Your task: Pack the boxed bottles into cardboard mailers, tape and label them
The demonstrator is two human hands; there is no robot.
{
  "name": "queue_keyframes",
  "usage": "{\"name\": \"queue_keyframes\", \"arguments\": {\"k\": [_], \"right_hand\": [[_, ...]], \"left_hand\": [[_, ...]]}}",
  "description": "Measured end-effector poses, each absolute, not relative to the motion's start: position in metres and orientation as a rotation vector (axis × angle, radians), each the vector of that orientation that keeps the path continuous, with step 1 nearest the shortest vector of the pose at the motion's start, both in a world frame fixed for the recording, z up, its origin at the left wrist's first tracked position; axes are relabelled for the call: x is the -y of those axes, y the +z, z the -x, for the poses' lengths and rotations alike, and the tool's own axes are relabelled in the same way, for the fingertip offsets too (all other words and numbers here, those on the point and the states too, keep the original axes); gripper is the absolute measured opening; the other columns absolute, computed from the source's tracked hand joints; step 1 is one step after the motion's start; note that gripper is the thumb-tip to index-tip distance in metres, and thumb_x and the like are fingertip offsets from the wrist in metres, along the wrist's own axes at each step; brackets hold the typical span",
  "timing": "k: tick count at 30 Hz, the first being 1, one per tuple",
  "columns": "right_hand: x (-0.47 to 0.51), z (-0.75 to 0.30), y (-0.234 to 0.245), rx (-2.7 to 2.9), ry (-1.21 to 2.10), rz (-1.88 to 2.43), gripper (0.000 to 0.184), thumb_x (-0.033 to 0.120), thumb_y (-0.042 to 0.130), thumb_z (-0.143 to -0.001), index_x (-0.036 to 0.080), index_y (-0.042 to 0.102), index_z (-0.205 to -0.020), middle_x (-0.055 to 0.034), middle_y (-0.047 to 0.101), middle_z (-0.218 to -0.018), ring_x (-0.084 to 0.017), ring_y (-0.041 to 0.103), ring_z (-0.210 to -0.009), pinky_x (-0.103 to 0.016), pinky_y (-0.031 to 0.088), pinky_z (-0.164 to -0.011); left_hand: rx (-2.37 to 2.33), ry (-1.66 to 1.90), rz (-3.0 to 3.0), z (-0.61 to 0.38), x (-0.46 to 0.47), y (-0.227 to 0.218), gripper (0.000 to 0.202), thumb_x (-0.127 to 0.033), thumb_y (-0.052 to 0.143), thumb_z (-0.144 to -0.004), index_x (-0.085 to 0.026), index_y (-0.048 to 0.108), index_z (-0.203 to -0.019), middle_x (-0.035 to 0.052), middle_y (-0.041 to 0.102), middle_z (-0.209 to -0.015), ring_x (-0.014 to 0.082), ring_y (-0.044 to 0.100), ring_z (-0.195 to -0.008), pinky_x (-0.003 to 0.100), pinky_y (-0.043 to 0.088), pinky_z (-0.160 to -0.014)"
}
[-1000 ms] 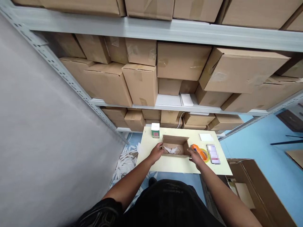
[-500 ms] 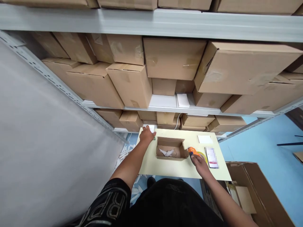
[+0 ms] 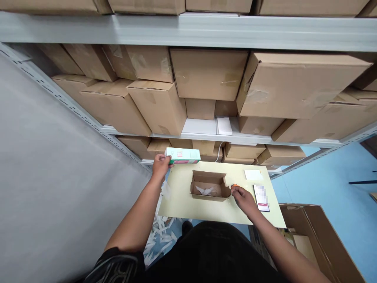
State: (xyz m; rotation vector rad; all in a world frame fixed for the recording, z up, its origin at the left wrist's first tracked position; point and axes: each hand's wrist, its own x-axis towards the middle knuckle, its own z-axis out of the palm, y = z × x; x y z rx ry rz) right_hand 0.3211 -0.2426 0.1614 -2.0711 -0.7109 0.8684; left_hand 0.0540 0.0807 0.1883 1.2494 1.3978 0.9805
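Observation:
My left hand [image 3: 160, 166] grips one end of a slim white and green carton [image 3: 183, 154], raised at the far left edge of the pale yellow table [image 3: 180, 204]. On the table between my hands sits an open cardboard box [image 3: 209, 197] with a crumpled white piece of paper [image 3: 205, 190] inside. My right hand [image 3: 244, 199] is closed around an orange tape dispenser [image 3: 235, 185] beside the box's right end. Most of the dispenser is hidden behind my fingers.
A phone [image 3: 261, 198] and a flat white box [image 3: 252, 175] lie on the table's right side. Shelves of cardboard boxes [image 3: 210, 72] rise beyond it. A large open carton [image 3: 321, 232] stands at lower right; white scraps [image 3: 160, 236] litter the floor at left.
My left hand has moved left and lifted the carton, turning its green side into view. The tape dispenser in my right hand has turned and now shows less.

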Motion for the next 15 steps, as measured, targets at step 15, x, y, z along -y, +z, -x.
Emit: {"name": "queue_keyframes", "arguments": {"k": [15], "right_hand": [[0.213,-0.289,0.184,0.786,0.699,2.294,0.039,0.058,0.051,-0.092,0.024,0.067,-0.085,-0.0026,0.068,-0.07,-0.023,0.062,-0.068,-0.03,0.039,-0.061]], "left_hand": [[-1.081,0.536,-1.529,-0.078,0.068,0.162,0.024,-0.041,0.06,-0.091,-0.024,0.056,-0.107,0.0079,0.072,-0.114,0.0241,0.069,-0.109,0.038,0.055,-0.096]]}}
